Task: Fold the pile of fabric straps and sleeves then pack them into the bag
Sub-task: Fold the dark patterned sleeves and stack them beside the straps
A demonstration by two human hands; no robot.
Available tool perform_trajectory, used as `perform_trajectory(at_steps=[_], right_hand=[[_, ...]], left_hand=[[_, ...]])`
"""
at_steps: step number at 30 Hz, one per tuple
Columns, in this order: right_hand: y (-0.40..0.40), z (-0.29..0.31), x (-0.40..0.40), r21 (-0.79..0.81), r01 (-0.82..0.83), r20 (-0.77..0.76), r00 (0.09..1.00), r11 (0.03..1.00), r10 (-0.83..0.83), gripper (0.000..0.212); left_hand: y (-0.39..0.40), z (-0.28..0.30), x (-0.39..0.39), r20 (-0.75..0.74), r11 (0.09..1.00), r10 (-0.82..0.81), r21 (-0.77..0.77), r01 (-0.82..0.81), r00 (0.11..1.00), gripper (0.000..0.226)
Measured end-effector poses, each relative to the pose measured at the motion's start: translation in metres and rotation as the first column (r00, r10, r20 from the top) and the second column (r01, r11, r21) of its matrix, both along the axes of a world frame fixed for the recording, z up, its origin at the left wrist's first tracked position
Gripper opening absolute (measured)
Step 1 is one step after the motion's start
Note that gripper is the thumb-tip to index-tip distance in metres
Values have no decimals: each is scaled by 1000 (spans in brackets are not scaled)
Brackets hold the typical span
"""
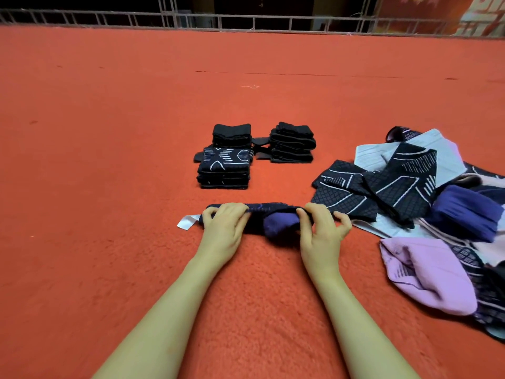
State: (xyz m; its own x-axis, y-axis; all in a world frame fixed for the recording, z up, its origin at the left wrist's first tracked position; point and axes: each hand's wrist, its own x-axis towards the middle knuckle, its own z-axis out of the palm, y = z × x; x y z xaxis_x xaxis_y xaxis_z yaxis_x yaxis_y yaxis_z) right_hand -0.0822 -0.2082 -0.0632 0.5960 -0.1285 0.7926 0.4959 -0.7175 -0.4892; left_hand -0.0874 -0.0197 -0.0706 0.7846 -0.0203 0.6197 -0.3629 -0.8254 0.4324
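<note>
A dark navy and purple sleeve [276,225] lies across the red carpet in front of me, a white label sticking out at its left end. My left hand [222,228] grips its left part with curled fingers. My right hand [321,228] pinches the far edge of its right part. Beyond them stand two stacks of folded dark pieces, the left stack [225,166] with a white-lined pattern on top and the right stack [292,143] plain black. A loose pile of unfolded sleeves and straps [426,198] in navy, white, purple and pink spreads at the right. No bag is in view.
The red carpet [123,160] stretches wide to the left and far side. A white metal railing [246,21] runs along the far edge. A short white thread [250,86] lies on the carpet beyond the stacks.
</note>
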Motion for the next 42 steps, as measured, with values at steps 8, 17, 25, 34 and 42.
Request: perform_trajectory(at_steps=[8, 17, 25, 34, 42], right_hand=[[-4, 6, 1, 320, 3, -185, 981, 947, 59, 17], [-2, 7, -17, -214, -132, -103, 988, 968, 112, 34], [-16, -1, -14, -383, -152, -38, 988, 911, 149, 18], [-13, 19, -24, -294, -214, 59, 969, 932, 241, 14], [-13, 71, -26, 123, -200, 66, 979, 972, 193, 2]], left_hand=[[-1, 6, -4, 45, 999, 29, -14, -28, 999, 12], [-3, 1, -5, 216, 986, -1, 164, -36, 976, 40], [-7, 1, -11, 114, 933, -217, 315, 171, 970, 41], [-22, 32, -9, 172, 989, -46, 148, 20, 984, 31], [-2, 96, 2, 122, 957, 28, 284, -62, 992, 47]])
